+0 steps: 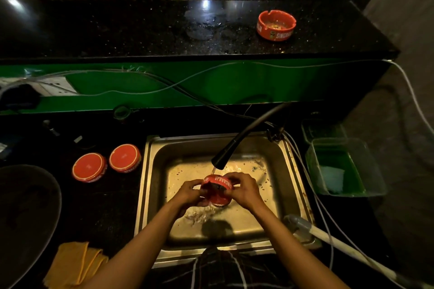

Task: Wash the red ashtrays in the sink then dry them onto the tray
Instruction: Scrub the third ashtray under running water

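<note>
Glossy red ashtray (217, 191) – dull stained steel sink (277, 155) – speckled polished counter (141, 28).

Two bare forearms, no sleeves, no rings, watch or bands visible on left hand (187, 191) or right hand (244, 189); below, dark checked garment (225, 270) with thin pale crossing lines.

The scene is dim overall, with the brightest patch inside the sink (277, 159), whose steel floor glows warm yellow under light from above. Away from the sink the picture sinks into near black, worst at the corners. A white glare spot (205, 4) shines on the wet raised desk (117, 30) beyond the sink. A soft dark shadow (217, 227) lies on the sink floor. Straight edges bow outward toward the frame borders, and detail there is soft.
</note>
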{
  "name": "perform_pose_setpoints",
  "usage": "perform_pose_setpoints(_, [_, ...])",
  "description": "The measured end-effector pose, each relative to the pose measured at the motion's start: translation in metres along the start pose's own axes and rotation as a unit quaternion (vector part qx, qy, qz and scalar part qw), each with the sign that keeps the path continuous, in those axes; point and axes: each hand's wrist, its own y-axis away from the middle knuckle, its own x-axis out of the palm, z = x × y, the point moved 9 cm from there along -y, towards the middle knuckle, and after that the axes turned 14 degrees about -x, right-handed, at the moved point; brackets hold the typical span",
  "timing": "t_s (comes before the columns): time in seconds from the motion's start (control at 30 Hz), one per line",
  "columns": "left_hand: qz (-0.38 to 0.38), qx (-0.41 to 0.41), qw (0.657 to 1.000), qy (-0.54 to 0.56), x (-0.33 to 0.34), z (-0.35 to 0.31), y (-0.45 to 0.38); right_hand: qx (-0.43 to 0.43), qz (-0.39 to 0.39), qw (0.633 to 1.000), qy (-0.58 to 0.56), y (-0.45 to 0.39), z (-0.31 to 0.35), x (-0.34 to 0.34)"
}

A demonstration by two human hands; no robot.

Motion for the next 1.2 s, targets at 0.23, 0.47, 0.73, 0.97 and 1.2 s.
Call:
perform_pose_setpoints(0.23, [-0.106, 0.137, 0.979, -0.105, -0.005, -0.023, 0.014, 0.013, -0.011, 0.996, -0.084, 0.012, -0.018, -0.005])
perform_pose_setpoints(0.47, [-0.174, 0.220, 0.942, -0.185, -0.026, -0.039, 0.025, 0.179, 0.034, 0.945, -0.271, 0.021, -0.028, 0.025])
perform_pose_setpoints(0.73, [-0.115, 0.267, 0.947, -0.135, -0.016, -0.042, 0.032, 0.231, 0.009, 0.929, -0.288, 0.016, -0.024, 0.033])
perform_pose_setpoints(0.97, [-0.010, 0.149, 0.987, -0.065, -0.008, -0.031, 0.016, 0.165, 0.021, 0.929, -0.330, 0.007, -0.019, 0.034])
perform_pose_setpoints(1.2, [-0.047, 0.111, 0.991, 0.053, -0.027, -0.020, 0.010, 0.139, 0.037, 0.947, -0.289, -0.007, -0.010, 0.040])
